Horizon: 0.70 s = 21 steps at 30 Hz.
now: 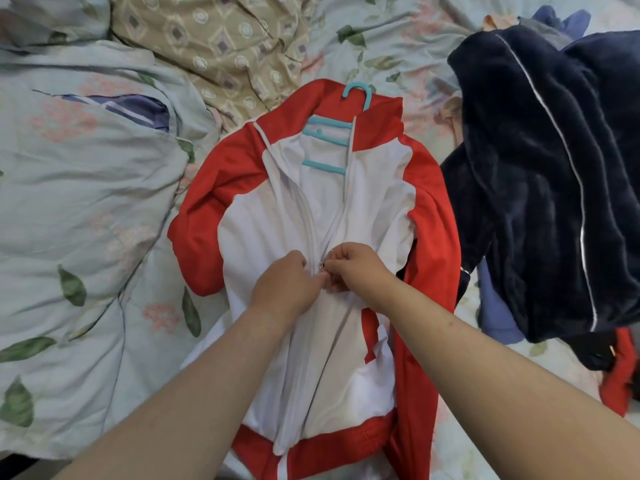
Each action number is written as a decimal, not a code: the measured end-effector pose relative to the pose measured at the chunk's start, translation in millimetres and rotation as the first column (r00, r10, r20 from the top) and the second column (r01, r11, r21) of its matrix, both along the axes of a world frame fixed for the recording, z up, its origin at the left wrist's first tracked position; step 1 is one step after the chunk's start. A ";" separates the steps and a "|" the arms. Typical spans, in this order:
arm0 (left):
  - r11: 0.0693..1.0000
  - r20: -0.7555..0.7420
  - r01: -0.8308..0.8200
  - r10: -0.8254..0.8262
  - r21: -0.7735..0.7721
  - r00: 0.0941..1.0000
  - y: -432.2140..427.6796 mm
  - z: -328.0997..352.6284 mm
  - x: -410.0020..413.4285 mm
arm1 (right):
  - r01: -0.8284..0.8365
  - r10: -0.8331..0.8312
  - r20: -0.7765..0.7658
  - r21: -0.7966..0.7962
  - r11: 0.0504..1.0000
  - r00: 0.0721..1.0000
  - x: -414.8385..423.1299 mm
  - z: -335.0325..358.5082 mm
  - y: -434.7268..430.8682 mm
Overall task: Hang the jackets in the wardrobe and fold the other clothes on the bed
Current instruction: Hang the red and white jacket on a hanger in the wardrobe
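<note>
A red and white jacket (374, 216) lies front up on the bed, its collar away from me. A teal plastic hanger (327, 128) sits inside it, the hook sticking out past the collar. The zip is joined below my hands and parted above them. My left hand (285, 282) pinches the white fabric beside the zip at mid chest. My right hand (356, 268) pinches the small metal zip pull (322, 265) right next to it.
A dark navy fleece jacket with a thin white stripe (554, 174) is heaped at the right, over blue and red clothes (618, 379). A floral quilt (86, 220) bulges at the left. A beige patterned pillow (221, 46) lies at the head.
</note>
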<state>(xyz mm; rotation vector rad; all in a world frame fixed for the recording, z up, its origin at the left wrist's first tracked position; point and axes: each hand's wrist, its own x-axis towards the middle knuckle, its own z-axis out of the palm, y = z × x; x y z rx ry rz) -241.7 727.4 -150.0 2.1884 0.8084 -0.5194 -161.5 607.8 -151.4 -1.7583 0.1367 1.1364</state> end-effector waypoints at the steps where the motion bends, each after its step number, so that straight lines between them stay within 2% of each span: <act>1: 0.999 -0.017 0.040 -0.040 -0.008 0.999 2.1 -3.7 5.9 | -0.022 0.022 0.013 0.003 1.000 1.000 -0.8 1.1 -0.9; 4: 0.991 -0.016 0.132 -0.133 -0.037 0.991 5.5 -17.4 4.5 | -0.046 0.052 0.138 -0.041 0.998 0.989 -0.4 -0.9 -0.6; 6: 0.987 -0.011 0.125 -0.127 -0.098 0.992 3.9 -28.1 -6.4 | 0.039 -0.036 0.135 -0.020 0.999 0.990 3.3 -3.0 0.5; 10: 0.974 0.023 -0.105 0.112 -0.203 0.993 3.1 -36.6 -11.7 | 0.078 -0.078 0.005 0.038 0.996 0.997 11.4 -4.7 1.3; 13: 0.993 0.069 0.048 -0.041 -0.110 0.997 11.1 -38.7 4.6 | 0.026 -0.026 0.005 0.022 0.999 1.000 16.4 -4.1 1.6; 16: 0.978 0.051 0.151 -0.145 -0.145 0.988 19.2 -39.3 13.5 | 0.004 0.000 0.098 -0.036 0.999 0.995 24.1 -3.3 5.0; 19: 0.937 -0.046 0.309 -0.320 -0.165 0.946 16.2 -42.2 4.3 | 0.115 -0.107 0.170 -0.039 0.993 0.980 45.5 -2.6 13.2; 21: 0.931 -0.124 0.324 -0.346 -0.167 0.930 12.9 -48.2 -9.9 | 0.200 -0.196 0.175 -0.004 0.980 0.965 67.7 -1.2 20.6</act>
